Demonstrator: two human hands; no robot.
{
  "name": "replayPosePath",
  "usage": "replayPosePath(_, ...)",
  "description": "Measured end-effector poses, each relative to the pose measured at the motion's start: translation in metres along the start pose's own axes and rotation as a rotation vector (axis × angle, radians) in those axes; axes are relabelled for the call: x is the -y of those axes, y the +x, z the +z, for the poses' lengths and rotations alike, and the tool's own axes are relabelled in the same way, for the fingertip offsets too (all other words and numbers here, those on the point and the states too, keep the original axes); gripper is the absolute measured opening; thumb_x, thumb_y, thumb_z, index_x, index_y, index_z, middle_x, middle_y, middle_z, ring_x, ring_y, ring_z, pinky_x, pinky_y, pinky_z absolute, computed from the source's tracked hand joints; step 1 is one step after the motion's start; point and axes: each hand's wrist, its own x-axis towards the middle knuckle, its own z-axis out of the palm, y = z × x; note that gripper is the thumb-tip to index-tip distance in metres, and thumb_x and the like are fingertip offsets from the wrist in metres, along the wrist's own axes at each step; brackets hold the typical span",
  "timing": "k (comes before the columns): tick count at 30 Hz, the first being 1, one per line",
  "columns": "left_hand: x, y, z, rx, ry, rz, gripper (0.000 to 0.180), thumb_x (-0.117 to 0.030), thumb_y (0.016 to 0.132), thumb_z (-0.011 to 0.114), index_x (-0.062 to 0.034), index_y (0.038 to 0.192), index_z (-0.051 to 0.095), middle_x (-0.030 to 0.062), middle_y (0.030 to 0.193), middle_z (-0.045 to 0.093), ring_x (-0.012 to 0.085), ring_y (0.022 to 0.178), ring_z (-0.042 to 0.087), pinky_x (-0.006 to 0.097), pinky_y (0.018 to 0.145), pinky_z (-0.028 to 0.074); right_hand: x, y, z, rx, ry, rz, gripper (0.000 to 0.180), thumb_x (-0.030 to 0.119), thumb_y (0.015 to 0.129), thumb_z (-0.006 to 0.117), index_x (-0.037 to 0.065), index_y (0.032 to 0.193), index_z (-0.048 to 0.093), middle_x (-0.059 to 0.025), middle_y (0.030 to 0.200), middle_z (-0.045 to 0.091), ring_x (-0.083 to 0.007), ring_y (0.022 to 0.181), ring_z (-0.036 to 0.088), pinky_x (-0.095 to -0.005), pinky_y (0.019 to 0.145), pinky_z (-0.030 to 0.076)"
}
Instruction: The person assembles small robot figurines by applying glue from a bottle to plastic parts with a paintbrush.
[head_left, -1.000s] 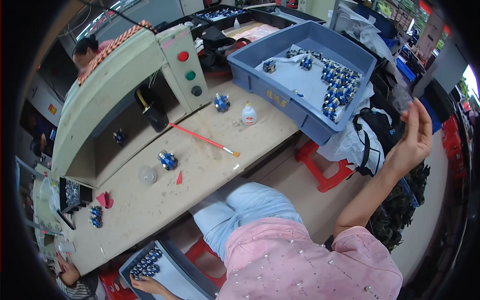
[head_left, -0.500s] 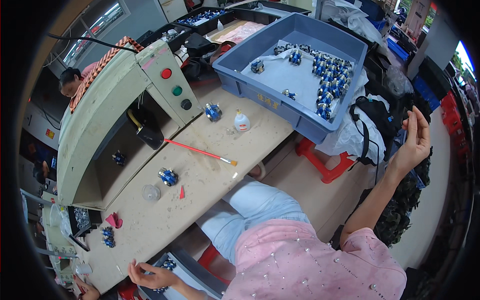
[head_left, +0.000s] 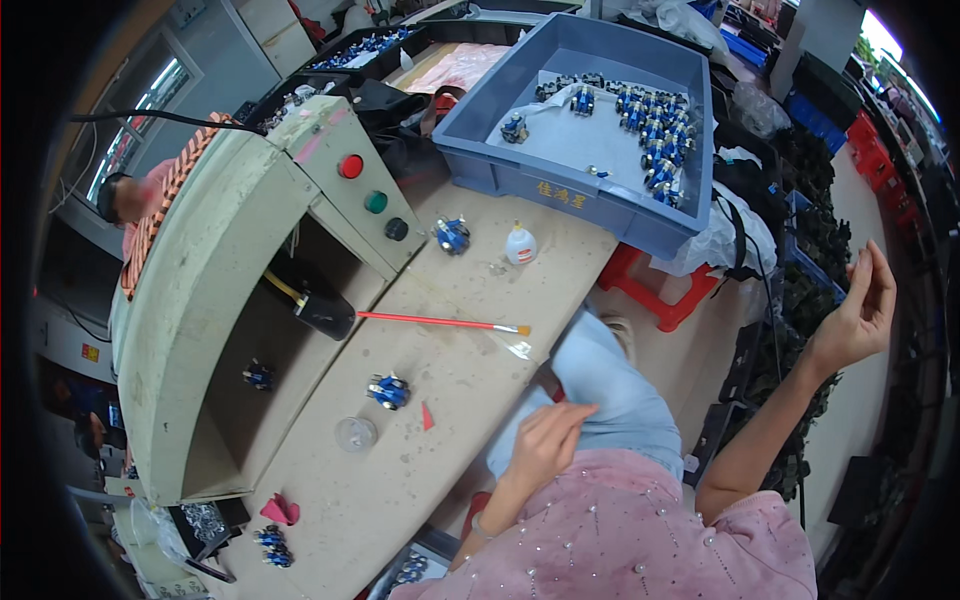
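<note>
My left hand is over my lap, beside the table's front edge. Its fingers are pressed together, and anything between them is too small to make out. Off to the right, my right hand is raised with its fingertips pinched; what they hold, if anything, cannot be seen. On the table stands a small blue toy vehicle, near a clear round cup and a red scrap. Another blue toy vehicle stands farther back, next to a white squeeze bottle. A red-handled brush lies between them.
A blue-grey bin with many toy vehicles sits at the table's far end, over a red stool. The pale arched machine with buttons fills the left side; a toy vehicle is inside. Another person is behind it.
My left hand has come from the table's near left end to over my lap, its fingers closing together. My right hand stays raised and pinched. The whole view has shifted.
</note>
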Motion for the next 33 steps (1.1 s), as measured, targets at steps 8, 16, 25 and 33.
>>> replayPosePath(8, 0.029, -0.024, -0.016, 0.384, 0.011, -0.167, 0.015, 0.001, 0.081, 0.058, -0.0023, 0.094, 0.065, 0.012, 0.082, 0.063, 0.0302, 0.075, 0.062, 0.036, 0.067, 0.049, -0.003, -0.024, -0.018, 0.1, -0.065, 0.125, 0.016, 0.005, 0.09, 0.06, -0.002, 0.102, 0.067, -0.0046, 0.094, 0.067, -0.0061, 0.077, 0.057, -0.0192, 0.069, 0.047)
replayPosePath(16, 0.022, 0.048, 0.017, 0.42, -0.085, -0.138, 0.019, 0.006, 0.078, 0.057, -0.0016, 0.092, 0.067, 0.0099, 0.08, 0.064, 0.0263, 0.07, 0.062, 0.033, 0.064, 0.049, -0.071, 0.026, 0.141, 0.608, 0.074, 0.071, 0.016, 0.013, 0.086, 0.064, 0.0, 0.094, 0.07, -0.0047, 0.081, 0.069, -0.0084, 0.076, 0.062, -0.023, 0.07, 0.049)
replayPosePath(25, 0.0, 0.138, 0.029, 0.223, -0.121, -0.096, 0.023, 0.012, 0.071, 0.058, 0.0011, 0.089, 0.068, 0.0112, 0.079, 0.066, 0.0224, 0.07, 0.064, 0.029, 0.062, 0.049, -0.25, -0.017, 0.378, 1.452, -0.509, -0.414, 0.036, 0.026, 0.073, 0.074, 0.004, 0.101, 0.068, -0.0192, 0.096, 0.067, -0.0348, 0.095, 0.064, -0.0426, 0.084, 0.05)
replayPosePath(33, 0.007, 0.133, 0.001, 0.06, -0.226, -0.415, 0.009, 0.001, 0.085, 0.06, 0.0014, 0.09, 0.067, 0.0115, 0.082, 0.067, 0.0182, 0.072, 0.065, 0.028, 0.065, 0.051, -0.241, -0.012, 0.378, 1.44, -0.342, -0.487, 0.04, 0.03, 0.066, 0.08, 0.004, 0.095, 0.069, -0.0175, 0.096, 0.068, -0.0325, 0.094, 0.064, -0.0428, 0.079, 0.05)
